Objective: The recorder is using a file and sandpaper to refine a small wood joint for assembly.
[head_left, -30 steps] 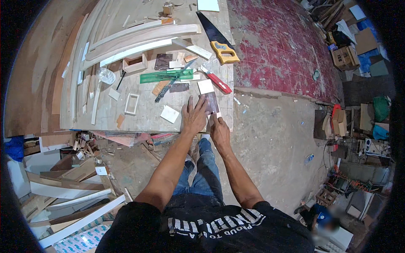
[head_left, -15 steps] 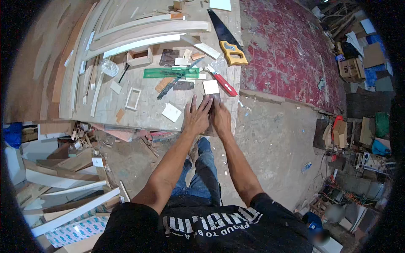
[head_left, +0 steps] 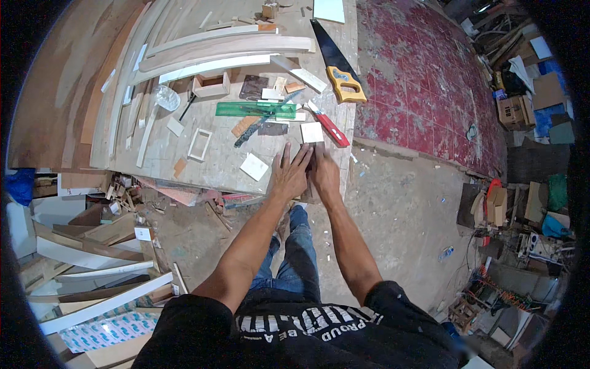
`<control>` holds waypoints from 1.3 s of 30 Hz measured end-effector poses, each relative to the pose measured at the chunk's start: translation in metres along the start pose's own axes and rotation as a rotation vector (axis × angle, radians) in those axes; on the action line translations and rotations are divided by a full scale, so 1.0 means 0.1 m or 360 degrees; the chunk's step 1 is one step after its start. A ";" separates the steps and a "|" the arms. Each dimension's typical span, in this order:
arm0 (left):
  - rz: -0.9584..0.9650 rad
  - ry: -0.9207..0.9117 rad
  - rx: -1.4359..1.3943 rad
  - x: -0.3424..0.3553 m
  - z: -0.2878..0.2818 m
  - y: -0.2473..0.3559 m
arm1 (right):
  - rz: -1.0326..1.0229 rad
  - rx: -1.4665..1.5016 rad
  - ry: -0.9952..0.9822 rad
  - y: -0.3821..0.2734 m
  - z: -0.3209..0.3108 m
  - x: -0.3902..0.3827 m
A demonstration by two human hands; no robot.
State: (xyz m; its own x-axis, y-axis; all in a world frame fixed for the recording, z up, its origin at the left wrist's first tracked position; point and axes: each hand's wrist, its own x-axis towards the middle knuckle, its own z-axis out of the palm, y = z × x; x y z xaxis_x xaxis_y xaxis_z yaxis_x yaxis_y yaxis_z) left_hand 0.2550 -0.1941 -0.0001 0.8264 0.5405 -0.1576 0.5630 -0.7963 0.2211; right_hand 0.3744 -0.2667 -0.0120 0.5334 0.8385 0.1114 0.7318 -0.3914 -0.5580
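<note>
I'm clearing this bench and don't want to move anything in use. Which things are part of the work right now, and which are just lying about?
In use:
left hand
right hand
small dark piece pressed under both hands on the workbench

Lying about:
handsaw
green ruler
red-handled tool
white square piece
small wooden frame
curved wooden strips

One head-worn fisheye camera looks steeply down from above the person's chest, facing forward over the workbench point(head_left: 233, 166). The bench fills the upper left, fairly near; the floor point(head_left: 405, 209) curves away right. Edges bend toward the rim.
</note>
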 end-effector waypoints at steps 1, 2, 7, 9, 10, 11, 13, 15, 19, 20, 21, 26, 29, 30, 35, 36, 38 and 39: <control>-0.0018 0.0022 -0.0148 -0.04 0.01 -0.05 | -0.0012 0.0017 -0.0001 -0.07 0.02 -0.16; -0.0029 0.0047 -0.0303 -0.05 0.00 -0.09 | 0.0112 0.0058 -0.0057 -0.14 -0.01 -0.52; 0.0001 0.0042 -0.0243 0.01 -0.02 -0.01 | 0.0029 0.0069 0.0093 -0.04 0.01 -0.22; 0.0004 0.0028 -0.0009 0.03 0.02 -0.02 | -0.0047 0.0041 0.0115 -0.02 0.02 0.18; -0.0003 0.0002 -0.0010 0.07 0.02 -0.06 | -0.0039 0.0045 0.0108 -0.04 0.02 0.13; -0.0004 -0.0008 -0.0010 0.03 0.02 -0.06 | 0.0043 -0.0010 -0.0010 -0.07 0.01 0.05; -0.0024 0.0070 -0.0278 -0.02 0.01 -0.09 | 0.0117 -0.0060 -0.0123 -0.17 -0.04 -0.21; -0.0044 0.0101 -0.0317 0.04 -0.04 -0.12 | 0.0225 0.0028 -0.0152 -0.22 -0.12 -0.56; -0.0034 0.0064 -0.0179 0.11 -0.07 -0.06 | 0.0061 0.0029 -0.0010 -0.10 -0.04 0.08; -0.0047 0.0013 -0.0085 0.09 -0.06 -0.05 | 0.0032 -0.0038 -0.0012 -0.14 -0.07 0.27; -0.0041 0.0001 -0.0086 0.05 -0.06 -0.03 | 0.0094 -0.0069 -0.0075 -0.14 -0.08 0.35; -0.0104 0.0062 -0.0307 0.01 -0.10 -0.14 | 0.0174 0.0050 -0.0119 -0.16 -0.06 -0.47; -0.0098 0.0072 -0.0326 0.03 -0.13 -0.12 | 0.0111 0.0044 -0.0029 -0.15 -0.03 -0.24; -0.0088 0.0024 -0.0261 0.06 -0.13 -0.08 | 0.0100 0.0031 -0.0069 -0.06 0.01 0.01; -0.0123 -0.0004 -0.0280 0.05 -0.10 -0.14 | 0.0073 0.0006 0.0039 -0.11 0.09 0.23; -0.0128 -0.0022 -0.0331 0.03 -0.12 -0.15 | 0.0054 0.0006 0.0069 -0.11 0.09 0.04; -0.0147 -0.0039 -0.0333 0.02 -0.13 -0.17 | 0.0149 -0.0013 -0.0067 -0.15 0.01 -0.37; -0.0161 -0.0053 -0.0344 0.04 -0.14 -0.15 | 0.0245 -0.0044 -0.0202 -0.14 -0.04 -0.45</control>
State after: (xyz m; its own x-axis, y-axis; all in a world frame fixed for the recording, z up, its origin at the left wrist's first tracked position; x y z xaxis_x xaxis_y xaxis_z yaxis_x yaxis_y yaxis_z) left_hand 0.2500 -0.1757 0.0094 0.7671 0.6024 -0.2204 0.6341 -0.6600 0.4029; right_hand 0.3417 -0.3002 -0.0054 0.5834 0.8083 -0.0789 0.6581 -0.5274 -0.5373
